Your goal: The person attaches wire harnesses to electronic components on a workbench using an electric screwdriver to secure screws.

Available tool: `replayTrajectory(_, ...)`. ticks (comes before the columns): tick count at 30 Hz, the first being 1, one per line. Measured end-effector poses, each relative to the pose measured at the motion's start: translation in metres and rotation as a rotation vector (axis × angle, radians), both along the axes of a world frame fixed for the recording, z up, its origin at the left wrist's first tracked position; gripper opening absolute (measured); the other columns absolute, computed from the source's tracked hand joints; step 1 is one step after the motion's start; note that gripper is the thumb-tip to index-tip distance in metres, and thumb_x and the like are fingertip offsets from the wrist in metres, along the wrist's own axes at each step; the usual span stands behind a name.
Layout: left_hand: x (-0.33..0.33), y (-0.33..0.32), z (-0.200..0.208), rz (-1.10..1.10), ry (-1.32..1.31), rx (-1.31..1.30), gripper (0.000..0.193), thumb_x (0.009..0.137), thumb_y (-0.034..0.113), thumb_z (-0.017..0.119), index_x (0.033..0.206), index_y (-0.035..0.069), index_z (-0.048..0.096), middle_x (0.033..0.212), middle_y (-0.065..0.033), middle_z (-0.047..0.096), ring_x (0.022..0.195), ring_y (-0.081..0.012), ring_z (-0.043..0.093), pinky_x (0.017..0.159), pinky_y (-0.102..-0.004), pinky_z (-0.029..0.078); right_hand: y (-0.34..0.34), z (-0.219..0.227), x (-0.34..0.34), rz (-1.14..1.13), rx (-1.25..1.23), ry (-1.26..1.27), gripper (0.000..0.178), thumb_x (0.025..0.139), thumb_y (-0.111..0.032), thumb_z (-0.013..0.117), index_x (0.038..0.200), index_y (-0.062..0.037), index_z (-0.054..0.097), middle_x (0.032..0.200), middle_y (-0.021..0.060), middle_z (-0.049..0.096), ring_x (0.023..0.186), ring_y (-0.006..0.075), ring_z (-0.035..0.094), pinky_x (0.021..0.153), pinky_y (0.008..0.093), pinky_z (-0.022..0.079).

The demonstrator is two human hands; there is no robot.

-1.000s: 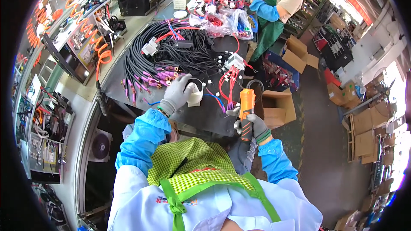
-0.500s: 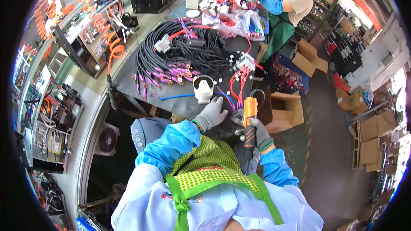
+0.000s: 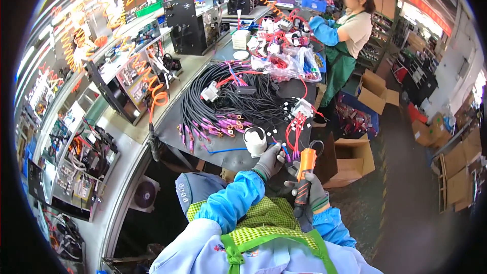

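Note:
My left hand, in a grey glove, is at the table's front edge beside a white cup-shaped part. Its fingers are curled together near thin blue and purple wires; what they hold, if anything, is too small to make out. In my right hand, also gloved, an orange-and-black handheld tool stands roughly upright, its orange end up. Just beyond it, red wires run from a white connector block toward my hands.
A bundle of black cables with purple-sleeved ends covers much of the dark table. Plastic bags of parts lie behind it. A co-worker stands at the far right side. An open carton sits right of my hands.
The view has tilted up, showing more of the far room. My left hand's fingers have drawn together near the wires. The orange-and-black tool stays in my right hand.

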State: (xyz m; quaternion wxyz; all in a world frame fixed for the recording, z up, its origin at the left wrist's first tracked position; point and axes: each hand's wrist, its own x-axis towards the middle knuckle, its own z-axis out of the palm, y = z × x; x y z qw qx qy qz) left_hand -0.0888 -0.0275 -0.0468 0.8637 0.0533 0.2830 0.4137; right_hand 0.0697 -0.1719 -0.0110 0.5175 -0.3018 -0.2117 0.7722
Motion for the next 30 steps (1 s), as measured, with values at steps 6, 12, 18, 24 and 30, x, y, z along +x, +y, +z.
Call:
replayTrajectory(6,-0.012,0.005,-0.007,-0.067,-0.205,-0.039,0.019,0.097,0.027,0.056,0.094,0.008,0.054,0.068,-0.0015,0.054,0.056,-0.0089,0.053,0.042,-0.0155,0.045,0.021,0.005,-0.004,0.022,0.062,0.018,0.077,0.080,-0.035,0.065,0.143,-0.0058,0.034,0.116,0.0089,0.054,0.093,0.0320,0.064,0.057,0.0350,0.055)
replayTrajectory(12,-0.006,0.003,-0.017,-0.085,-0.122,0.068,0.021,0.098,0.029,0.054,0.098,0.008,0.056,0.082,-0.0020,0.060,0.063,-0.0098,0.056,0.045,-0.0161,0.047,0.037,0.037,0.004,-0.066,0.040,-0.206,0.074,0.079,-0.036,0.065,0.138,0.0006,0.041,0.094,0.0058,0.056,0.077,0.0204,0.064,0.054,0.0312,0.055)
replayTrajectory(18,0.000,-0.006,-0.016,-0.015,-0.008,0.170,0.023,0.093,0.006,0.051,0.116,0.008,0.050,0.086,-0.0051,0.058,0.066,-0.0110,0.058,0.050,-0.0186,0.049,0.042,0.043,0.012,-0.002,0.004,-0.254,0.075,0.080,-0.036,0.063,0.140,0.0018,0.039,0.096,0.0064,0.055,0.073,0.0193,0.062,0.054,0.0304,0.055)
replayTrajectory(24,-0.007,0.001,-0.008,-0.013,0.147,0.283,0.019,0.091,0.005,0.056,0.110,0.004,0.055,0.085,-0.0077,0.064,0.073,-0.0152,0.065,0.051,-0.0204,0.049,0.046,0.049,0.006,-0.102,0.077,-0.275,0.074,0.080,-0.038,0.063,0.137,0.0037,0.041,0.105,0.0115,0.057,0.073,0.0198,0.062,0.054,0.0302,0.054)
replayTrajectory(30,0.010,-0.017,-0.005,0.118,0.313,0.245,0.025,0.091,0.024,0.061,0.101,0.003,0.052,0.087,-0.0107,0.063,0.066,-0.0213,0.066,0.050,-0.0268,0.051,0.047,0.046,0.012,-0.197,0.082,-0.285,0.064,0.085,-0.036,0.055,0.135,0.0012,0.044,0.084,0.0115,0.060,0.069,0.0175,0.062,0.055,0.0298,0.054)
